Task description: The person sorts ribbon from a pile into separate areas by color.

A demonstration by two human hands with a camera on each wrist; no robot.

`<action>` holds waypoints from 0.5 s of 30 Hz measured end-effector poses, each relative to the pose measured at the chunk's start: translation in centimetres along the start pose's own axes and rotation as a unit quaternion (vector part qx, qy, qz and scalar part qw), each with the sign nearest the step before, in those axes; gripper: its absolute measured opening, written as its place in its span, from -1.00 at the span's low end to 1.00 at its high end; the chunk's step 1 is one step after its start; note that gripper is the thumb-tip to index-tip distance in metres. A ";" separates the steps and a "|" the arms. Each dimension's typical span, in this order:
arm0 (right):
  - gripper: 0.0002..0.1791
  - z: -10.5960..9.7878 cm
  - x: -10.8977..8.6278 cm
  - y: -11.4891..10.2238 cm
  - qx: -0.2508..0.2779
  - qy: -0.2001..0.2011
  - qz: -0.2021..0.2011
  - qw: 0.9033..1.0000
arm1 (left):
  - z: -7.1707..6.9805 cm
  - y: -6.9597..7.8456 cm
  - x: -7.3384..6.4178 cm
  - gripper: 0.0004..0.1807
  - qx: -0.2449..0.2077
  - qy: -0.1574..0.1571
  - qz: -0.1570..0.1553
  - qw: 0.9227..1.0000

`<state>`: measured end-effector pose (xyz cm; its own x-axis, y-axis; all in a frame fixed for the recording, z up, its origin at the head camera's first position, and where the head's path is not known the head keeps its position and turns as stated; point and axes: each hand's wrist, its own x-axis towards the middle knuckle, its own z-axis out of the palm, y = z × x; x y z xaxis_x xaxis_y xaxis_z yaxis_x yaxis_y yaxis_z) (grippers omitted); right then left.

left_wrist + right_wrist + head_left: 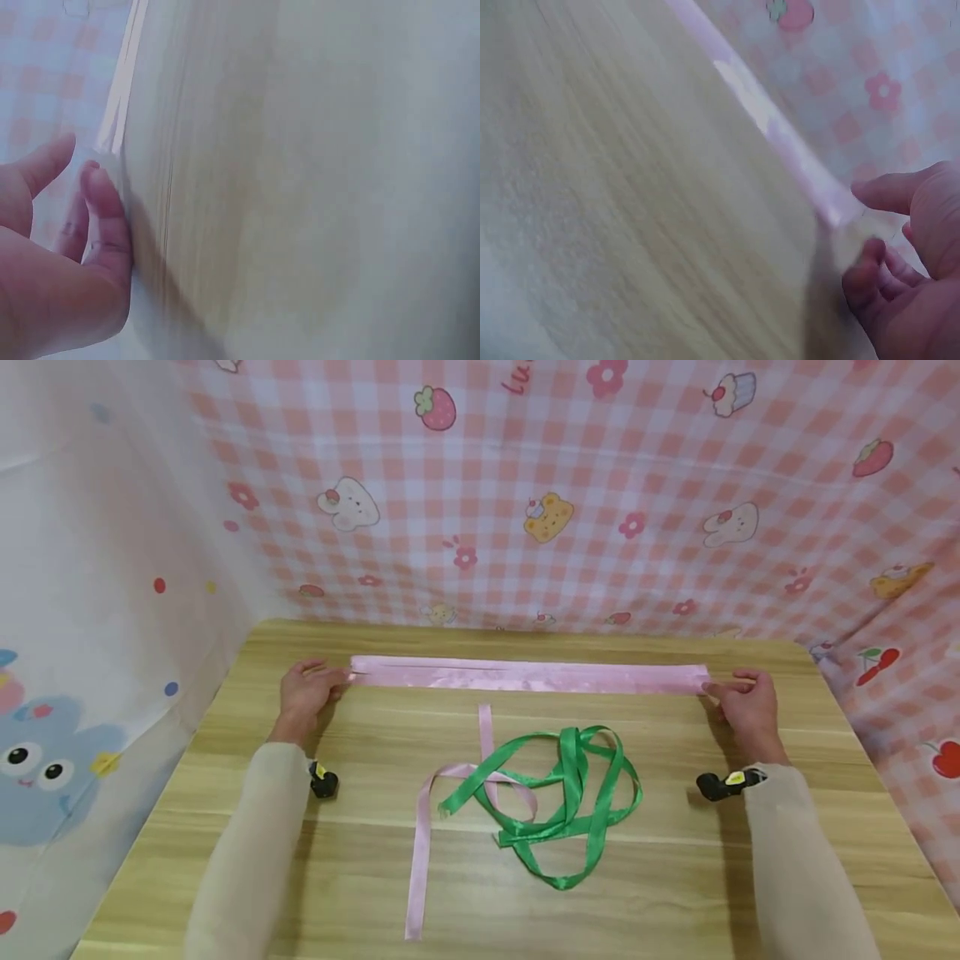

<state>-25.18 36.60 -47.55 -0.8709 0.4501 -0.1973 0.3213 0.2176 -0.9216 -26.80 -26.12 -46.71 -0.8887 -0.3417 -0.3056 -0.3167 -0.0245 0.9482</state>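
A long strip of folded pink satin ribbon (525,677) lies stretched straight across the back of the table. At its left end is my left hand (306,689), fingertips at the ribbon's edge. In the left wrist view the thumb stands apart from the bent fingers (105,195). My right hand (750,706) is at the other end, a fingertip touching or just beside the ribbon's corner. The right wrist view shows that pink end (832,202) close to the extended digit, with the other fingers (866,277) loosely bent below.
A loosely looped green ribbon (573,777) lies mid-table, partly over a narrower pink ribbon (420,868). The wooden table (637,902) ends at a checked cloth (480,485) behind and a white cloth (112,568) on the left.
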 end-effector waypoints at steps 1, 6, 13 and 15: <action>-0.57 -0.1 -0.2 -0.2 -0.024 0.001 -0.009 1.000 | 0.0 0.0 -0.2 -0.33 0.012 -0.009 0.007 1.000; -0.64 0.4 -2.4 -2.6 -0.082 -0.029 -0.089 0.992 | -0.1 0.0 -1.9 -0.44 0.114 -0.086 0.046 0.989; -0.70 4.3 -7.0 -5.9 -0.107 -0.141 -0.216 0.960 | 1.8 -0.7 -5.8 -0.56 0.213 -0.237 0.103 0.942; -0.75 6.0 -8.5 -6.6 -0.122 -0.181 -0.253 0.943 | 2.7 -0.7 -7.1 -0.58 0.225 -0.278 0.098 0.929</action>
<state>-22.17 26.13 -41.82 -0.9913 -0.0798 0.1046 -0.1312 0.5378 -0.8328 -21.17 -21.15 -45.43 -0.9385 0.2423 -0.2461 -0.1256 0.4242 0.8968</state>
